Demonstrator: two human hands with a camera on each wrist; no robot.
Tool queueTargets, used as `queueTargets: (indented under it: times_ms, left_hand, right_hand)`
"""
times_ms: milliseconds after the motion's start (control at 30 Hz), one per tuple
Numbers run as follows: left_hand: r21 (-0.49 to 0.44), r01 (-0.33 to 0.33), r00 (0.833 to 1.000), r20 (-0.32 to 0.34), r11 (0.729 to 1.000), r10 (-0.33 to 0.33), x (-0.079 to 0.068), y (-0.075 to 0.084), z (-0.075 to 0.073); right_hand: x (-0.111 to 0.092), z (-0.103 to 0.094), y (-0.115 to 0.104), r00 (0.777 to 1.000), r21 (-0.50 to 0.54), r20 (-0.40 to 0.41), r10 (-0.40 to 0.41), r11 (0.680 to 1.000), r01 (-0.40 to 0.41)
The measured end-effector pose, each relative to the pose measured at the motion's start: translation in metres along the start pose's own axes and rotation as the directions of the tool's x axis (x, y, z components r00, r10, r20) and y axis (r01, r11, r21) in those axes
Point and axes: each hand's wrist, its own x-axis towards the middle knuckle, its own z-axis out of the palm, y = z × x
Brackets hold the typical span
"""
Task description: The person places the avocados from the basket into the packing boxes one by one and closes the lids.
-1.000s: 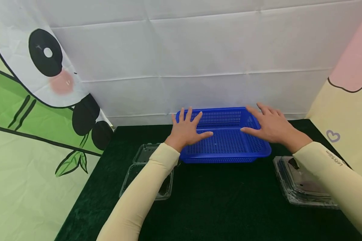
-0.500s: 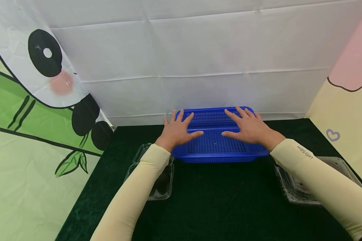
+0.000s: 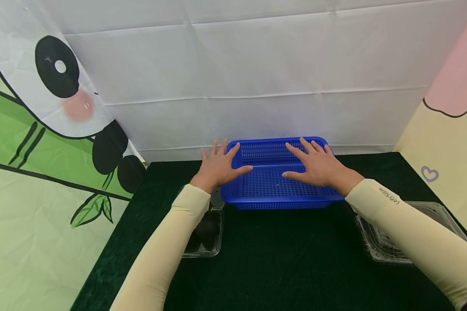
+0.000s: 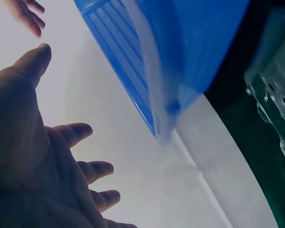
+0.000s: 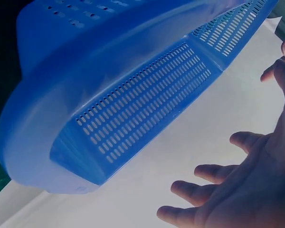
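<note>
A blue plastic basket (image 3: 280, 203) with slotted walls stands at the back of the table, and nothing shows inside it. My left hand (image 3: 218, 169) hovers by its left end, fingers spread and thumb toward the basket. Over the basket's right part hangs my right hand (image 3: 319, 166), its fingers spread too. Both palms hold nothing; the left wrist view shows the left palm (image 4: 33, 156) apart from the basket, and the right wrist view shows the right palm (image 5: 256, 190) likewise apart from it.
Partly under the left forearm lies an open clear plastic box (image 3: 218, 242) with dark round things in it. Clear plastic boxes (image 3: 385, 250), seemingly stacked, sit at the right under the right forearm. A white cloth wall (image 3: 264, 77) rises behind the dark green tablecloth (image 3: 264, 268).
Both hands have moved left, the right one coming in from the basket's right end over its inside. The basket's left end is more exposed, and both hands stay spread.
</note>
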Motion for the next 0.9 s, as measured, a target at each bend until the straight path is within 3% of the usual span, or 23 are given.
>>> queueTargets:
  times_ms: [433, 700, 900]
  left_hand:
    - [-0.027, 0.098, 0.995, 0.007, 0.995, -0.098, -0.02, -0.072, -0.003]
    - [-0.007, 0.141, 0.99, 0.021, 0.99, -0.141, -0.046, -0.119, -0.003]
    - [-0.029, 0.184, 0.982, 0.046, 0.983, -0.182, -0.059, -0.148, 0.005]
  right_hand:
    - [-0.004, 0.005, -0.004, 1.0, 0.011, 0.004, -0.009, 1.0, 0.009]
    - [-0.012, 0.006, -0.019, 0.998, -0.009, 0.006, -0.057, 0.998, 0.057]
    - [-0.022, 0.009, -0.036, 0.995, -0.004, -0.005, -0.104, 0.995, 0.104]
